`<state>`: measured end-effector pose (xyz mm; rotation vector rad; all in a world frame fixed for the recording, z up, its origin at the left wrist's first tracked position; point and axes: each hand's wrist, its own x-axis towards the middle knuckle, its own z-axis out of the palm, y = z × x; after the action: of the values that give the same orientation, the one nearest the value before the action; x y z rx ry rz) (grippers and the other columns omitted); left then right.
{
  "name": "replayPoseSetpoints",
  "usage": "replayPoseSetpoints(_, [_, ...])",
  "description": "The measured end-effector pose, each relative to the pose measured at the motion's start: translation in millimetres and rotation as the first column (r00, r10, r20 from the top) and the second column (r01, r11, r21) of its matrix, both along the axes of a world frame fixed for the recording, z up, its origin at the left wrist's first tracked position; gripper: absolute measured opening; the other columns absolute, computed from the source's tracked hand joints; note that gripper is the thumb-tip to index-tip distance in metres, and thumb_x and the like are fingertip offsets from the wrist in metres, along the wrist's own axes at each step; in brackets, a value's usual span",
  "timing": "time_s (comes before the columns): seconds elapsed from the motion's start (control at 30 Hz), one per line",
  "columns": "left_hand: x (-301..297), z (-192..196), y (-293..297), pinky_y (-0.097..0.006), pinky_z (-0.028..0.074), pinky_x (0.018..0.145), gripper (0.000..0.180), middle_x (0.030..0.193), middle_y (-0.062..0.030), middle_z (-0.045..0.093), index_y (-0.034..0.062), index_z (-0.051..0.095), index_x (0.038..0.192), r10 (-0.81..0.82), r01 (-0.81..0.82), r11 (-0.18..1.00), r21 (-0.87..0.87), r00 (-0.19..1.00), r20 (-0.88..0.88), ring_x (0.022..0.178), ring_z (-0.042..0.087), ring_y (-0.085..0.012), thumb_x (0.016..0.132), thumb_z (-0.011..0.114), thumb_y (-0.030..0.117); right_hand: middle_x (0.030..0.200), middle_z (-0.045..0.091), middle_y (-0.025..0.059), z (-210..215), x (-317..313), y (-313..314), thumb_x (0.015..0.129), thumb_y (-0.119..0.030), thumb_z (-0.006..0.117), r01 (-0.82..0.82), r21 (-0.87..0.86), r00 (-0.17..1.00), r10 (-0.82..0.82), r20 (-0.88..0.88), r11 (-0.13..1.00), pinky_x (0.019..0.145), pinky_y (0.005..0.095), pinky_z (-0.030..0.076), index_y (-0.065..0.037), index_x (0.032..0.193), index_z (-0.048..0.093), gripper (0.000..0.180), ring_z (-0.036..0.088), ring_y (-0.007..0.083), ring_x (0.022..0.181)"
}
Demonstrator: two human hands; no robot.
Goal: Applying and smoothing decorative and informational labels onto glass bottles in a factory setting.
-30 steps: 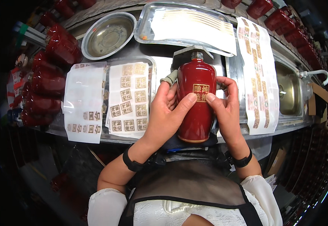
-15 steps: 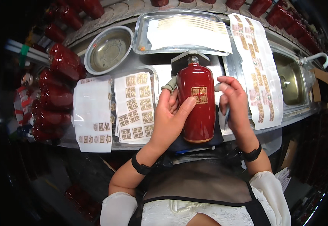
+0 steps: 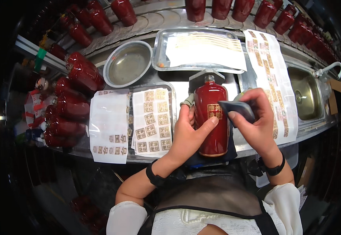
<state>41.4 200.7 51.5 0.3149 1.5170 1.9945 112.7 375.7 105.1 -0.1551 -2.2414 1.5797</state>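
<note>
Head camera, looking down on a curved stainless steel surface (image 3: 178,76) in a dim room whose edges fall into darkness. At the centre lies a glossy red bottle (image 3: 211,119), neck pointing away from the person, with a square gold label (image 3: 214,111) on its face.

The left hand (image 3: 186,135) cups the bottle's left side, its grip closed around the body and the thumb pressed just below the label. The right hand (image 3: 256,123), just right of the bottle, has its grip pinched on a dark flat pad (image 3: 237,109) held beside the label.

Left of the bottle, a shallow tray holds a sheet of gold square labels (image 3: 152,121); further left lies a mostly bare backing sheet (image 3: 109,125). Beyond the bottle sits a rectangular metal tray (image 3: 160,51) with a white sheet in it, and left of that a round metal bowl (image 3: 127,62). Right of the bottle, a long strip of labels (image 3: 272,74) runs across the surface, with a small sink (image 3: 305,92) and white tap beyond it.

More red bottles (image 3: 66,113) crowd the far left (lying on their sides), and others line the far edge.
</note>
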Motion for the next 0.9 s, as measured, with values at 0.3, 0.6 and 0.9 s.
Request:
replayPoseSetpoints(0.3, [-1.0,6.3,4.4,-0.032,0.052,0.095,0.046,0.119,-0.0169,0.063,0.0002,0.038,0.114,0.030,-0.033,0.998,0.055,0.998,0.049,0.109,0.063,-0.0181,0.089,0.075,0.011,0.090,0.065,0.0136,15.5,-49.1,9.8,0.078,0.002,0.069,0.006,0.436,0.980,0.082,-0.183,0.900,0.073,0.0401,0.052,-0.001,0.097,0.062,0.021,0.065,0.0348,0.082])
replayPoseSetpoints(0.6, [-6.1,2.9,-14.7,-0.034,0.044,0.102,0.058,0.136,-0.0169,0.054,-0.0017,0.031,0.144,-0.059,0.028,0.981,0.190,0.985,0.163,0.121,0.055,-0.0181,0.093,0.056,0.010,0.088,0.066,0.0136,13.4,3.6,-0.7,0.071,0.000,0.073,-0.261,0.493,0.939,0.337,-0.071,0.830,0.069,0.0401,0.052,-0.004,0.098,0.065,0.028,0.065,0.0324,0.077])
replayPoseSetpoints(0.9, [-5.4,-6.6,-16.5,-0.034,0.033,0.110,0.051,0.142,-0.0177,0.047,-0.0043,0.035,0.142,-0.059,0.015,0.973,0.230,0.981,0.187,0.131,0.044,-0.0205,0.098,0.050,0.016,0.083,0.057,0.0037,14.0,-15.0,-21.1,0.064,-0.011,0.072,-0.271,0.822,0.790,0.603,-0.107,0.501,0.071,0.0370,0.052,-0.009,0.089,0.064,0.026,0.061,0.0237,0.081])
